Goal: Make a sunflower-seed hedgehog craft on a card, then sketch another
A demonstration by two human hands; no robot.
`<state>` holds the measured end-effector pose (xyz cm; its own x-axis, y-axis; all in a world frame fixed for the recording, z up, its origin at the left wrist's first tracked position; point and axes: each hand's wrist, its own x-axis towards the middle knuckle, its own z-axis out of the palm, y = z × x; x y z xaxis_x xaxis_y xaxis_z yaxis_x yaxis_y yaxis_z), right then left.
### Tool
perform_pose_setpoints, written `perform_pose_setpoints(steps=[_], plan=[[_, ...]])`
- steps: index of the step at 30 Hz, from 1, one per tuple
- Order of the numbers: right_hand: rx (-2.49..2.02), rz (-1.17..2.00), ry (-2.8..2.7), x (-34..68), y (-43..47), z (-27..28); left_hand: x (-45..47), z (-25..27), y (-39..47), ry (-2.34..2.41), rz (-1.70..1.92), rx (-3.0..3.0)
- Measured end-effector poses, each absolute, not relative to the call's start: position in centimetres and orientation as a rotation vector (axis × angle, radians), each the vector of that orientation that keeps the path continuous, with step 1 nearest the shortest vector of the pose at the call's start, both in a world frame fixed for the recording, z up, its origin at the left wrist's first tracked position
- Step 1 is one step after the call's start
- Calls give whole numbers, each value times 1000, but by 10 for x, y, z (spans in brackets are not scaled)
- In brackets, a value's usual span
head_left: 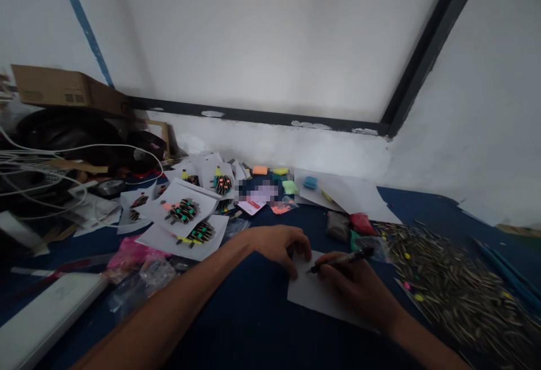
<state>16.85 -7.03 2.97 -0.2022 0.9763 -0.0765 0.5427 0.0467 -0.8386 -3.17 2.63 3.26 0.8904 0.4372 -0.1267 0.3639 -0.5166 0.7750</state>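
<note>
A small white sheet of paper (pixel 305 292) lies on the dark blue tabletop in front of me. My left hand (pixel 281 245) rests at its upper left edge, thumb and fingers apart, fingertips down on the sheet, gripping nothing. Over the right part of the paper, my right hand (pixel 357 286) is closed around a black pen (pixel 345 258). The pen's tip points left and meets or nearly meets the paper; the mark under it is too faint to make out. My right hand covers part of the sheet.
Sunflower seeds (pixel 460 296) are heaped at the right. Bagged clay, grey (pixel 338 226) and red (pixel 362 223), lies beyond the paper. Cards with seed figures (pixel 181 211), a phone (pixel 251 206), plastic bags (pixel 147 280) and a white box (pixel 51 313) occupy the left. A wall stands behind.
</note>
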Motion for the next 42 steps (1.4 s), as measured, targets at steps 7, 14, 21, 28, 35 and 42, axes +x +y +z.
perform_pose_setpoints(steps=[7, 14, 21, 28, 35, 42], plan=[[-1512, 1019, -1840, 171, -69, 30, -32, 35, 25, 586, 82, 2174], [-1491, 938, -1900, 176, -68, 30, -32, 35, 24, 597, 83, 2169], [-1486, 949, -1905, 177, -67, 32, -31, 35, 25, 597, 94, 2170], [-1504, 953, -1864, 181, -66, 29, -31, 35, 25, 589, 90, 2184], [-1507, 950, -1832, 185, -65, 25, -32, 37, 24, 580, 91, 2207], [-1538, 944, -1802, 185, -65, 26, -32, 36, 25, 586, 83, 2199]])
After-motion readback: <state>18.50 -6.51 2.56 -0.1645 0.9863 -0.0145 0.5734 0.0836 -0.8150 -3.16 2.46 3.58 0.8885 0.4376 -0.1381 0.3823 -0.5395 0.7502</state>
